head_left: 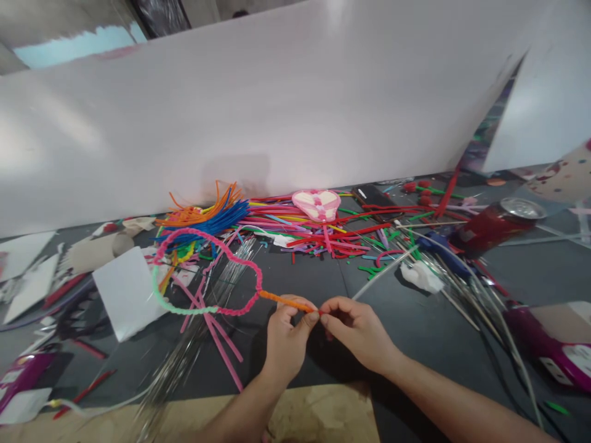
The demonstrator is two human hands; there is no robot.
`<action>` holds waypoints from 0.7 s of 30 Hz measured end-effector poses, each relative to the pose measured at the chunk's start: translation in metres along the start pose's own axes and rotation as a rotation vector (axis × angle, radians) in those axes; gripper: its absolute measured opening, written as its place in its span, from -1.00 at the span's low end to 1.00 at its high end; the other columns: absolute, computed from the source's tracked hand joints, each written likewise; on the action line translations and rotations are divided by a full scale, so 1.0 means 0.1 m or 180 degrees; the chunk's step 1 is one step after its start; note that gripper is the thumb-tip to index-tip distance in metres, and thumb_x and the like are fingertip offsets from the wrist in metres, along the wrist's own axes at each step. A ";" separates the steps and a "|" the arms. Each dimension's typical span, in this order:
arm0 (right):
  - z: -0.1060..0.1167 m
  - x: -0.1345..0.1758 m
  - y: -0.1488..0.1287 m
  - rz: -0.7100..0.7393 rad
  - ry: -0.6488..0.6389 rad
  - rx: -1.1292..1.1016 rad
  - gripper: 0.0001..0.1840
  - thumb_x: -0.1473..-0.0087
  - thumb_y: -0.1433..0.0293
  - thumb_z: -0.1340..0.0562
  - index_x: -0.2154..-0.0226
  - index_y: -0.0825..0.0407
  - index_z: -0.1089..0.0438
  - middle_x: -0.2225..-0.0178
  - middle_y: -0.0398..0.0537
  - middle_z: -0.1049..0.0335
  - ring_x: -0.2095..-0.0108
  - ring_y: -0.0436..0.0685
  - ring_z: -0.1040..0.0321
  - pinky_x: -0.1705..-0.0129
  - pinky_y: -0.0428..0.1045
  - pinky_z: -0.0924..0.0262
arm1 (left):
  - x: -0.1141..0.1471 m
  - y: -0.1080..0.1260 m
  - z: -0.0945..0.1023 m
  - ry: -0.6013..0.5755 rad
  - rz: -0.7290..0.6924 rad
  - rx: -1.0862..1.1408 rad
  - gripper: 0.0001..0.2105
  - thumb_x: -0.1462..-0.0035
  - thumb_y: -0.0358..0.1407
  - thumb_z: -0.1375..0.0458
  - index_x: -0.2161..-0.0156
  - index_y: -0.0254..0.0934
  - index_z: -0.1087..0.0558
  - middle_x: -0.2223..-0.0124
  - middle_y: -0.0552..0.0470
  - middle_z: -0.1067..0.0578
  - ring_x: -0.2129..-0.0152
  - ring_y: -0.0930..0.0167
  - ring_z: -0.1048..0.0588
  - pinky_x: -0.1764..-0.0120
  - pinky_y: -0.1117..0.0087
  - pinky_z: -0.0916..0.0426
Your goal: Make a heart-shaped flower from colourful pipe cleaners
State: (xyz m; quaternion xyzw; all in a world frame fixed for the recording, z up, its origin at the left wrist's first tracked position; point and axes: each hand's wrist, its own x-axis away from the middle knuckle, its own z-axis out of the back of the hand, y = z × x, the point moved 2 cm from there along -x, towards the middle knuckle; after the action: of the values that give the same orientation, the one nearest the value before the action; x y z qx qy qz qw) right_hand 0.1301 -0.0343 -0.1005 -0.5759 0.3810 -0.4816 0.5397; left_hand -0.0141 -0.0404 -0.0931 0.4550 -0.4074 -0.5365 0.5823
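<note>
Head view: fuzzy pink-mint loop; left hand pinches orange stem, right hand red tip.

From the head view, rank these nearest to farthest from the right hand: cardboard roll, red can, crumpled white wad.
From the right hand:
1. Crumpled white wad: just beyond it, to the right.
2. Red can: farther out on the right.
3. Cardboard roll: across on the far left, past the left hand.
</note>
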 end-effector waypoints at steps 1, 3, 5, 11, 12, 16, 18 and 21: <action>-0.02 0.00 0.01 -0.0304 -0.0139 -0.0443 -0.84 0.04 0.30 -0.22 0.49 0.06 -0.37 0.65 -0.23 -0.28 0.62 -0.05 -0.22 0.52 -0.12 -0.17 | 0.00 0.02 0.00 -0.0013 -0.0086 -0.0052 -0.94 0.05 -0.37 -0.20 0.50 -0.27 -0.47 0.40 0.01 -0.46 0.37 0.36 -0.42 0.23 0.36 -0.29; -0.04 -0.01 0.03 -0.0780 -0.0420 -0.1255 -0.76 0.12 0.24 -0.30 0.53 0.09 -0.35 0.65 -0.25 -0.26 0.65 -0.09 -0.17 0.55 -0.13 -0.14 | -0.01 0.04 0.01 -0.0100 -0.0255 -0.0123 -0.94 0.04 -0.38 -0.20 0.50 -0.26 -0.48 0.41 0.01 -0.45 0.35 0.35 -0.41 0.21 0.35 -0.29; -0.04 -0.01 0.05 -0.1053 -0.0558 -0.1756 -0.70 0.20 0.23 -0.37 0.53 0.11 -0.36 0.62 -0.24 -0.27 0.66 -0.12 -0.15 0.57 -0.15 -0.11 | -0.01 0.05 0.01 -0.0175 -0.0340 -0.0177 -0.93 0.04 -0.38 -0.20 0.50 -0.26 -0.48 0.41 0.01 -0.46 0.34 0.34 -0.41 0.21 0.35 -0.29; -0.02 -0.04 0.11 -0.0940 -0.0460 -0.1845 -0.69 0.15 0.22 -0.37 0.48 0.13 -0.37 0.66 -0.24 -0.27 0.64 -0.12 -0.17 0.55 -0.17 -0.05 | -0.03 0.05 0.03 -0.0307 -0.0151 -0.0082 -0.92 -0.01 -0.35 -0.18 0.42 -0.27 -0.52 0.35 -0.03 -0.50 0.32 0.34 -0.44 0.21 0.36 -0.31; -0.01 -0.04 0.11 -0.0897 -0.0423 -0.1796 -0.69 0.14 0.22 -0.36 0.48 0.13 -0.37 0.66 -0.24 -0.27 0.64 -0.12 -0.17 0.55 -0.16 -0.05 | -0.03 0.05 0.04 -0.0362 -0.0144 -0.0062 -0.90 -0.03 -0.35 -0.16 0.40 -0.27 -0.53 0.34 -0.04 -0.50 0.31 0.34 -0.44 0.20 0.36 -0.31; -0.01 -0.05 0.08 -0.0724 -0.0262 -0.1510 -0.68 0.14 0.19 -0.34 0.48 0.12 -0.36 0.67 -0.25 -0.26 0.64 -0.10 -0.17 0.54 -0.15 -0.08 | -0.05 0.05 0.07 -0.0487 -0.0084 -0.0156 -0.87 -0.05 -0.34 -0.12 0.34 -0.28 -0.53 0.27 -0.05 -0.53 0.26 0.33 -0.45 0.15 0.34 -0.31; 0.00 -0.05 0.05 -0.0631 -0.0187 -0.1270 -0.69 0.13 0.19 -0.32 0.47 0.11 -0.36 0.66 -0.26 -0.27 0.63 -0.09 -0.18 0.52 -0.13 -0.11 | -0.05 0.04 0.08 -0.0479 0.0010 -0.0248 -0.88 -0.02 -0.33 -0.15 0.32 -0.28 -0.51 0.26 -0.04 -0.54 0.27 0.34 -0.46 0.15 0.34 -0.31; 0.01 -0.03 0.01 -0.0446 -0.0071 -0.0786 -0.74 0.11 0.22 -0.29 0.45 0.09 -0.37 0.64 -0.24 -0.29 0.61 -0.07 -0.21 0.48 -0.12 -0.15 | -0.06 0.03 0.09 -0.0444 0.0184 -0.0350 -0.88 -0.01 -0.29 -0.17 0.37 -0.29 -0.50 0.32 -0.01 -0.54 0.35 0.36 -0.47 0.22 0.38 -0.34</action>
State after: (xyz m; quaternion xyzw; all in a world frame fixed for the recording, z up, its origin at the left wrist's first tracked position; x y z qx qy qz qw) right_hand 0.1301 -0.0309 -0.1016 -0.6685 0.3901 -0.4611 0.4340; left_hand -0.0226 -0.0353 -0.0877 0.3719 -0.4299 -0.5714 0.5919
